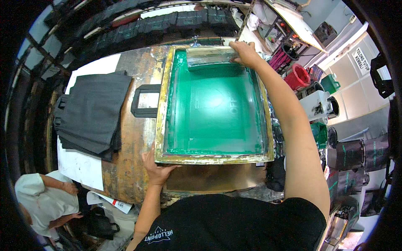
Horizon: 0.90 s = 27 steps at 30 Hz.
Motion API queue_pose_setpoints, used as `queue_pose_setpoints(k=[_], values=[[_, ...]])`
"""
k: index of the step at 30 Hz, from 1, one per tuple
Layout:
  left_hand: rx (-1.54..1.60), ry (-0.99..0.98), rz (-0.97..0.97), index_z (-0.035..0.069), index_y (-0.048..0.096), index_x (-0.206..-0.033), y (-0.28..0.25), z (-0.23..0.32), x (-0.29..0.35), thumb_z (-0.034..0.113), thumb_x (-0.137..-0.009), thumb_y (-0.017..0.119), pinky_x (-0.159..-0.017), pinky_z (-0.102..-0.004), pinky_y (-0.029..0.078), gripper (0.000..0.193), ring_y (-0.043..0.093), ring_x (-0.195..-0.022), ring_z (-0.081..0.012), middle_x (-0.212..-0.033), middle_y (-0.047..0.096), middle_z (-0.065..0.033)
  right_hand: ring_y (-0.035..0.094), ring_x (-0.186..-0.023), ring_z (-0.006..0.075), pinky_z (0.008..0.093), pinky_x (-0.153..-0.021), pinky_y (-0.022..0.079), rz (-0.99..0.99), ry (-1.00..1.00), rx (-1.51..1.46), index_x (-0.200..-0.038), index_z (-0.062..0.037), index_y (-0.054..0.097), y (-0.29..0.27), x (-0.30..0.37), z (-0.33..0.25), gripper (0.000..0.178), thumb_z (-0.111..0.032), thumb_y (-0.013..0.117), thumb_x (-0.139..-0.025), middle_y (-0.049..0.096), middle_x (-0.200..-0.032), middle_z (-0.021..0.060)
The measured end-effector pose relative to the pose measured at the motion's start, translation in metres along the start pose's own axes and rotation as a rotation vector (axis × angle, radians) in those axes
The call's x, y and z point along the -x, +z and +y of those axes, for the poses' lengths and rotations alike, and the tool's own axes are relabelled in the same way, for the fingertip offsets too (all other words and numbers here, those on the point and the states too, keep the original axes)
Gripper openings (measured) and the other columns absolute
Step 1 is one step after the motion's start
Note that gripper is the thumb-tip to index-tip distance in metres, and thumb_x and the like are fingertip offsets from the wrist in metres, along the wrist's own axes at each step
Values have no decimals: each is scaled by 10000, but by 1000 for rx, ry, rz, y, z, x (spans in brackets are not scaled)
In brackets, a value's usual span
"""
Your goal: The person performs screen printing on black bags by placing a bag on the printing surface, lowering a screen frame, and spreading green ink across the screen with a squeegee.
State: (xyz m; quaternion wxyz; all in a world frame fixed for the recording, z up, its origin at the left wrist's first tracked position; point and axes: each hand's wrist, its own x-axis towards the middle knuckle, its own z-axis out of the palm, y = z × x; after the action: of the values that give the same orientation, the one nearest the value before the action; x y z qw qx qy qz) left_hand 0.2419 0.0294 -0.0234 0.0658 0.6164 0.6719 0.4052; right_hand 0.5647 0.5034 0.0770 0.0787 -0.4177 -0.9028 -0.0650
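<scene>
A screen-printing frame [214, 159] with worn, yellow-stained edges lies on the table, its green mesh [209, 121] coated with wet-looking ink. At the far end of the mesh rests a squeegee [207, 57] with a pale, ink-smeared wooden handle. My right hand [245, 54] grips the right end of that handle, my arm reaching along the frame's right side. My left hand [155, 168] holds the near left corner of the frame, thumb along the near edge. From under the frame's left side sticks out the handle of a black bag [144, 112]; the frame hides the rest.
Left on the stained wooden table [125, 167], a stack of black bags [94, 111] lies over white sheets [79, 167]. Racks of black bags [180, 23] stand beyond. At right are a red bucket [298, 76] and green containers [331, 83]. Another person [46, 201] is at lower left.
</scene>
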Motion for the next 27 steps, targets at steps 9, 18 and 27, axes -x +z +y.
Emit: queue_pose_setpoints(k=[9, 18, 27], values=[[-14, 2, 15, -28, 591, -1430, 1, 6, -5, 629, -479, 971, -953, -425, 412, 1217, 632, -1007, -296, -1205, 740, -132, 626, -1173, 326, 576, -903, 367, 128, 137, 66, -1237, -160, 547, -15, 28, -34, 560, -268, 879, -799, 686, -1134, 83], [-249, -33, 22, 65, 722, -1266, -5, 11, -3, 710, -436, 943, -979, -478, 301, 1073, 478, -968, -270, -976, 476, -52, 635, -1141, 274, 562, -936, 388, 223, 172, 158, -1253, -183, 576, 0, 27, -47, 552, -225, 870, -788, 676, -1111, 37], [-312, -28, -143, 81, 657, -1395, -13, 8, -14, 697, -472, 920, -1014, -529, 326, 1140, 485, -1068, -320, -1074, 497, -97, 614, -1166, 246, 606, -998, 396, 273, 165, 138, -1332, -251, 593, 17, 30, -60, 536, -192, 808, -844, 647, -1133, 10]])
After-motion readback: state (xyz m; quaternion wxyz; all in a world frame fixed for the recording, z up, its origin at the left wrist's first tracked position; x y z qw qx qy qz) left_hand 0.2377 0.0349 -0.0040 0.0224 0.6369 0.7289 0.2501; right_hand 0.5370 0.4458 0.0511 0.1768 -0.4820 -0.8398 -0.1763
